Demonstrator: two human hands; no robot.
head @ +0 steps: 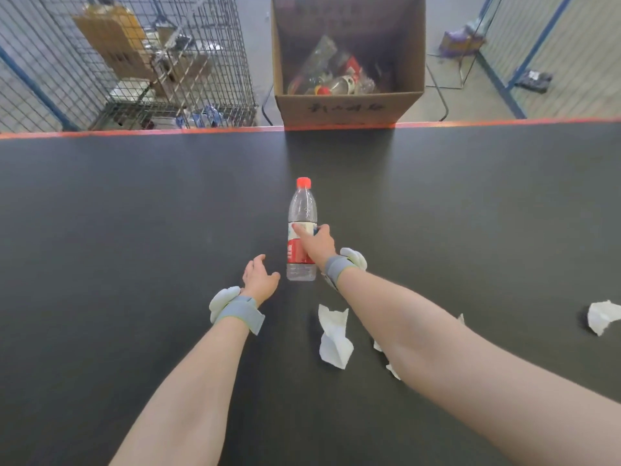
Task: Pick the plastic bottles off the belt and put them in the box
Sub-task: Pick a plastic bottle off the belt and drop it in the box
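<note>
A clear plastic bottle (302, 210) with a red cap and a red and white label is at the middle of the black belt (134, 203), its cap pointing toward the far edge. My right hand (317, 243) is wrapped around its labelled middle. My left hand (259, 277) hovers just left of the bottle's base, fingers apart and holding nothing. Beyond the belt's far edge stands an open cardboard box (346, 107) with several plastic bottles inside.
Crumpled white paper scraps lie on the belt: one (334, 336) between my forearms, one (601, 316) at the far right. An orange strip (134, 133) marks the belt's far edge. A wire cage (141, 62) with cardboard stands behind at the left.
</note>
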